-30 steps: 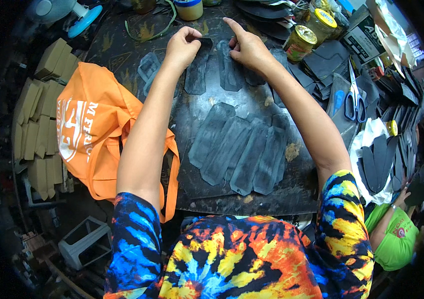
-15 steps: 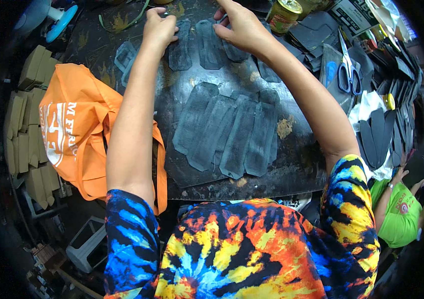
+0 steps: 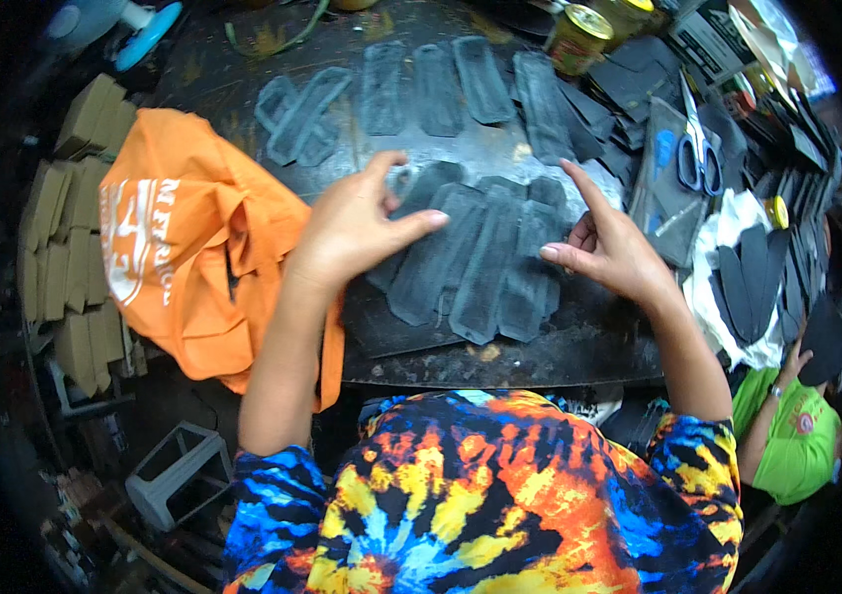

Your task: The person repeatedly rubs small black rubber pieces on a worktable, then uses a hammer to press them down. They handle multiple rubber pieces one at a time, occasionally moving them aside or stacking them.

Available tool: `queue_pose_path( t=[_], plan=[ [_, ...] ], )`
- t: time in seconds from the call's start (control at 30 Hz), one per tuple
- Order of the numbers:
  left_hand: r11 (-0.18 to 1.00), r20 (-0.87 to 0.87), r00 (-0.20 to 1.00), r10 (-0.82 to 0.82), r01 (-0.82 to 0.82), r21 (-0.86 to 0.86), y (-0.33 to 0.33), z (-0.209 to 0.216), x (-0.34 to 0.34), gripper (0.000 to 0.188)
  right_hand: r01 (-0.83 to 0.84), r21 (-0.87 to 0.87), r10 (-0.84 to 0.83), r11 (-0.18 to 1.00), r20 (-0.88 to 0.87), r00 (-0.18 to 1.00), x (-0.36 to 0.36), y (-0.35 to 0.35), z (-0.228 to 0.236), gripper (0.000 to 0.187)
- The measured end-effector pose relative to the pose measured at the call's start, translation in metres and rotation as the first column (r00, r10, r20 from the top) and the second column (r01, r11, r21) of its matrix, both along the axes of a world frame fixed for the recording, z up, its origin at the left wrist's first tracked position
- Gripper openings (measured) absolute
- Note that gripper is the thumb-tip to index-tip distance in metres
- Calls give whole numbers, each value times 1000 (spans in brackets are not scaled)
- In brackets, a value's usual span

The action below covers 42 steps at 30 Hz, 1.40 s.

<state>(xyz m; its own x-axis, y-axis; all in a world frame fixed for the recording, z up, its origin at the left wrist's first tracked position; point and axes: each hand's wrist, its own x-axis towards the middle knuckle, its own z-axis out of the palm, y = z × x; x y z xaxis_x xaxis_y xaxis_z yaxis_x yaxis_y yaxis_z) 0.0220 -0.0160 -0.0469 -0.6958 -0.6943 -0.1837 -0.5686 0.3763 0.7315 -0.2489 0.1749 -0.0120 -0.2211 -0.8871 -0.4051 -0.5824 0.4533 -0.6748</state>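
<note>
While the left hand (image 3: 347,228) and right hand (image 3: 614,252) hold their fingers (image 3: 423,225) wide, an overlapping pile of dark strips (image 3: 480,257) lies between them on the desk (image 3: 594,342), with a row of strips (image 3: 436,91) beyond and scissors (image 3: 694,132) rightward.

Several long dark-grey pieces (image 3: 481,262) are lying overlapped on the counter (image 3: 599,342); similar strips (image 3: 433,91) are lying farther away.

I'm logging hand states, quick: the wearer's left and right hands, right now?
Left hand: open, nothing visible held, by the pile of dark strips.
Right hand: open, some fingers curled, nothing visible held.
</note>
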Motion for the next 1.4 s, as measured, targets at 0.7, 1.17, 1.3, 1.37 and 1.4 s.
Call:
queue_pose_path(
  t=[0.7, 1.17, 1.3, 1.37, 1.4],
  plan=[
    [967, -409, 905, 112, -4, 254, 37, -15, -9, 91, 213, -457, -169, 864, 135, 976, 43, -33, -39, 117],
    [957, -571, 772, 279, -171, 235, 4, 48, 100, 93, 241, -438, 229, 866, 776, 588, 124, -120, -6, 102],
    [945, -590, 743, 316, -303, 124, -42, 72, 154, 93, 120, -604, 299, 788, 545, 784, 175, -186, -15, 106],
    [843, -377, 790, 483, -535, -43, -59, 61, 165, 91, 19, -642, 272, 767, 351, 896, 189, -211, -31, 123],
    [745, -268, 757, 596, -646, -166, -64, 51, 166, 89, -9, -616, 263, 788, 323, 909, 194, -219, -39, 124]
  ],
)
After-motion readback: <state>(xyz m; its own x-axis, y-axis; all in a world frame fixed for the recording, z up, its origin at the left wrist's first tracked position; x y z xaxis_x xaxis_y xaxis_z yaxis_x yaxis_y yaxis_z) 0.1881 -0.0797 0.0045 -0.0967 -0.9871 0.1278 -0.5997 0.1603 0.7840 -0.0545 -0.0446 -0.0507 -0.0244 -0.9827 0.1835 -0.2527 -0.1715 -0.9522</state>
